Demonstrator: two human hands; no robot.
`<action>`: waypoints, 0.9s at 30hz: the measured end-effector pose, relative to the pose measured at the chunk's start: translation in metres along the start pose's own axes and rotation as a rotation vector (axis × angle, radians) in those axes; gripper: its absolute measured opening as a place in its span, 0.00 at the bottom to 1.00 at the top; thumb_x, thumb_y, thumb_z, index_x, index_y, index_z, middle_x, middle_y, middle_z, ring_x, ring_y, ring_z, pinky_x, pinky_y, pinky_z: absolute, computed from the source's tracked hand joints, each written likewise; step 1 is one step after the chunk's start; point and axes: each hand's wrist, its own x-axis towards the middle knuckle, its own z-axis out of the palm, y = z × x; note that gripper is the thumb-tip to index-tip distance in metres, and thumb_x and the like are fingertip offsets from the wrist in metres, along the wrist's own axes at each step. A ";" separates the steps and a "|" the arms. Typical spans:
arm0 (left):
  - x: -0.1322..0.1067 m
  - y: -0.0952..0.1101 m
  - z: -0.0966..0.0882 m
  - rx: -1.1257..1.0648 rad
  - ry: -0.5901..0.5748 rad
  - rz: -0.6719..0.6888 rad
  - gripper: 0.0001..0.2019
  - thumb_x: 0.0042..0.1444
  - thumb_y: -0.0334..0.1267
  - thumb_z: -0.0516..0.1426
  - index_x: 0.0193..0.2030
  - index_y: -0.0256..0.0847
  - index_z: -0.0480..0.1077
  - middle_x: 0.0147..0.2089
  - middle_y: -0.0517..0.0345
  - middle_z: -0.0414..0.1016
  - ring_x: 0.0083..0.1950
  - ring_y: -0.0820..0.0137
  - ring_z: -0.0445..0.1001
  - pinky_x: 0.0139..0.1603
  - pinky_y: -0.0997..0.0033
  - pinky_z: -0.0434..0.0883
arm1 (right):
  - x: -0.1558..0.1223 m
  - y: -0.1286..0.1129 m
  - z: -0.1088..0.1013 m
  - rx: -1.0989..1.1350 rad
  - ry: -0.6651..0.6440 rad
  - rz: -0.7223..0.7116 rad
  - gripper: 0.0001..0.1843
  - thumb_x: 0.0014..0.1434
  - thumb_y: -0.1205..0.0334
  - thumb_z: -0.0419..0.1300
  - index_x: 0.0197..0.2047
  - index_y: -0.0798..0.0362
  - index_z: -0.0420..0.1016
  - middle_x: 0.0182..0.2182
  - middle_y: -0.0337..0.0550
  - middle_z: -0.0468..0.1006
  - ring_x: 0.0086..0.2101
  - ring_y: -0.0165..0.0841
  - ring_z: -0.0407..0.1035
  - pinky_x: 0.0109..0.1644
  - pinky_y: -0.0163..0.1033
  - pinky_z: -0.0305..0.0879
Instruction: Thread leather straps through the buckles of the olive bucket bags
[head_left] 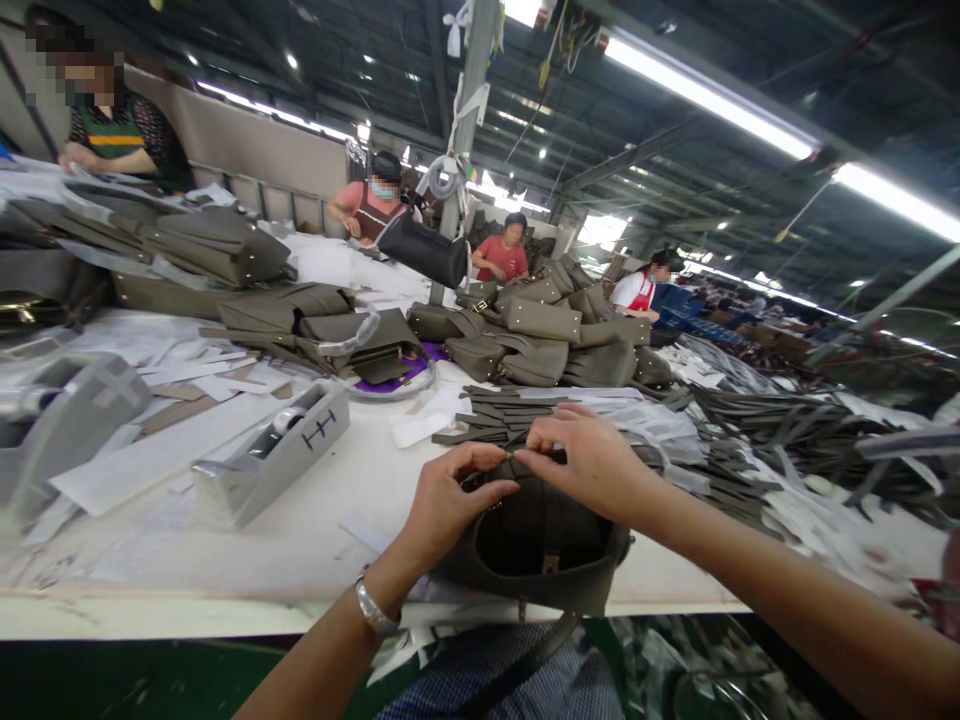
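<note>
A dark olive handbag [465, 565] rests at the table's front edge, its mouth open toward me and a small metal fitting showing at the opening. My left hand [450, 495] curls over the bag's upper left edge, thumb below and fingers above. Close beside it, my right hand [589, 465] pinches the same upper edge with thumb and fingertips. The fingertips of both hands nearly meet there; whether they also hold something small is hidden. A strap [536, 655] hangs from the bag down over my lap.
Two grey tape dispensers [281, 470] stand at the left among paper sheets. Olive handbags [532, 340] are piled at the back, and more lie at the left. Dark strips [720, 430] spread across the right. Several people work beyond the table [187, 560].
</note>
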 end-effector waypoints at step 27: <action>-0.007 0.003 0.008 -0.121 0.014 -0.010 0.15 0.50 0.36 0.67 0.46 0.41 0.76 0.47 0.54 0.80 0.49 0.64 0.77 0.53 0.68 0.72 | 0.008 -0.009 -0.004 0.124 -0.127 -0.181 0.09 0.61 0.67 0.61 0.45 0.50 0.70 0.34 0.38 0.79 0.42 0.35 0.72 0.63 0.50 0.52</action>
